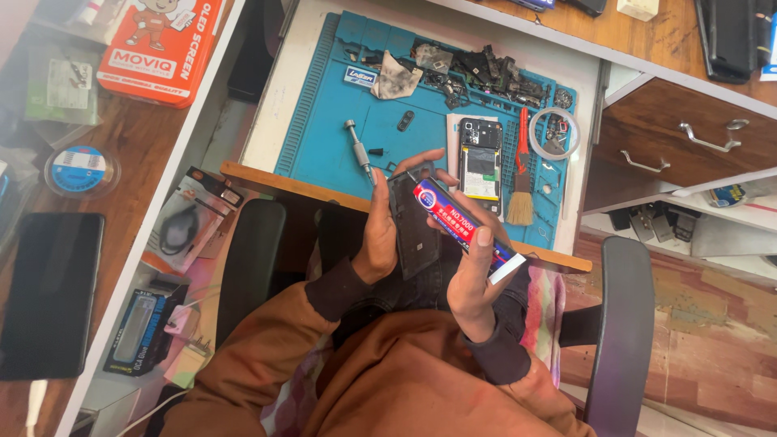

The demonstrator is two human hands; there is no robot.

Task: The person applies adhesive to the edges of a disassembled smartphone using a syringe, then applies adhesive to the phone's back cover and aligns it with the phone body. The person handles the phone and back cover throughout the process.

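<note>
Two things are in my grip at once, and that is where the trouble could start. My left hand (379,235) is wrapped around the edge of a dark phone back cover (414,222), fingers curled over the top and thumb along the near side, holding it tilted above my lap, just in front of the desk edge. My right hand (473,275) is closed around a red and blue glue tube (457,220), its nozzle end resting against the upper part of the cover; I cannot tell whether glue is coming out.

I reckon the main risk is squeezing too hard, since my whole fist is on the tube and a blob could run past the rim onto the inner face of the cover. Nothing supports the cover from below, so if my left fingers slip it could drop onto my knees, glue side down. The nozzle could also wander off the edge because both hands float in the air rather than resting on the blue work mat (324,105).

On that mat the opened phone (480,158) lies face up beside a small brush (521,190), with a screwdriver (358,150) to its left and a roll of clear tape (554,133) to its right, all close enough for a stray drip or a knock to reach them
</note>
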